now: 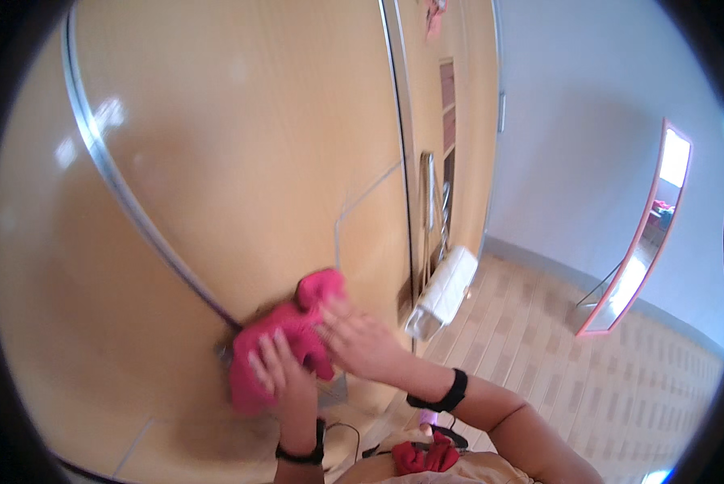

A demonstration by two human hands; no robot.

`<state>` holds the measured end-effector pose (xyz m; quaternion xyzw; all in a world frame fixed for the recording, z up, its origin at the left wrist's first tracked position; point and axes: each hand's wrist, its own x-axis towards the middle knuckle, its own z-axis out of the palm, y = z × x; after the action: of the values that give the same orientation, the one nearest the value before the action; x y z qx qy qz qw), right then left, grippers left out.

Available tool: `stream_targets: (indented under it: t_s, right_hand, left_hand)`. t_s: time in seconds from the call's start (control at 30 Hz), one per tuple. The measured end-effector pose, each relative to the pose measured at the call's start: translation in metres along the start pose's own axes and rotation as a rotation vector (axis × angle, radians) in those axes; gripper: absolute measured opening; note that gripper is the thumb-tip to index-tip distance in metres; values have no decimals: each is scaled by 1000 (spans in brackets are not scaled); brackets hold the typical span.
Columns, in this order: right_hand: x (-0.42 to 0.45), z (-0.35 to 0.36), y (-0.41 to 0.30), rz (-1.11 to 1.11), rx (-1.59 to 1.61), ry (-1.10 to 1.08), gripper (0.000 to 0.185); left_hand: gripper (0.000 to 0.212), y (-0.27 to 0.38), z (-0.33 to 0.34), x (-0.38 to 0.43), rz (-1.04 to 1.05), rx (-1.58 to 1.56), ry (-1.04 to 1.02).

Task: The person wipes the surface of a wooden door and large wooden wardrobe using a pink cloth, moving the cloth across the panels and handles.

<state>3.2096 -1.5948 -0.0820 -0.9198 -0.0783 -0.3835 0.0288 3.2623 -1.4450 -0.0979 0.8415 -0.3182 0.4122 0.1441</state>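
A bright pink cloth (pixel 277 327) lies bunched against the light wood-grain cabinet door (pixel 277 151). My left hand (pixel 286 372) presses on its lower left part, fingers spread over the fabric. Over the cloth's right side is my right hand (pixel 362 342), its blurred fingertips on the fabric near a bunched upper fold. The cloth covers the lower part of a metal trim strip (pixel 138 215). Black bands circle both of my wrists.
To the right, a white quilted handbag (pixel 443 293) hangs by a chain from the cabinet front. A pink-framed standing mirror (pixel 646 242) leans near the pale wall (pixel 579 151). Below is a patterned plank floor (pixel 519 339). A red bow (pixel 425 454) shows close to my body.
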Motion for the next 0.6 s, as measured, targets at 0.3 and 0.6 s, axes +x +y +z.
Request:
stream_targets:
  t_s: [0.3, 0.6]
  right_hand:
    - [24, 18, 61, -353, 15, 194, 34]
    - [48, -7, 101, -415, 121, 286, 28]
  left_hand:
    - [49, -8, 21, -18, -153, 314, 50]
    - [52, 26, 49, 17, -274, 345, 58]
